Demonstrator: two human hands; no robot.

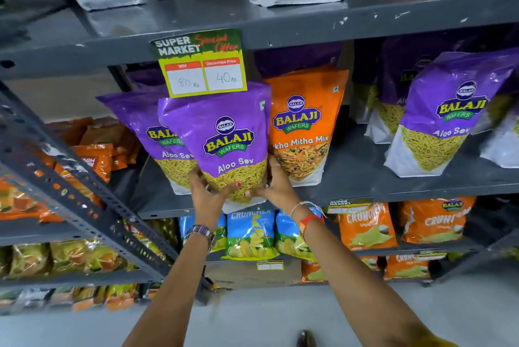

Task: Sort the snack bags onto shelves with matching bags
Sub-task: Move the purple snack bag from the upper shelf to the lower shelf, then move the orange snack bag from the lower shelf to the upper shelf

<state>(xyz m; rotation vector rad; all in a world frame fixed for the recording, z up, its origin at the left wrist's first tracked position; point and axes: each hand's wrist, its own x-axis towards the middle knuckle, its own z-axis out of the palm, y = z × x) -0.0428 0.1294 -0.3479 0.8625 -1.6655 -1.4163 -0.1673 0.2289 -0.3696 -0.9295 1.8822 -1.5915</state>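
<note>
Purple Aloo Sev bag (pixel 224 136), upright at shelf (pixel 365 172) edge: likely light, crinkly, slippery film; left hand (pixel 206 195) and right hand (pixel 276 186) fingers spread, cupping its lower corners.

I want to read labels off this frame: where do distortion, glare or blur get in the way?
Head view: wide-angle bending bows the shelf edge; soft glare on the held purple Aloo Sev bag; both hands' fingers slightly blurred; price tag handwriting faint; frame edges soft.
</note>
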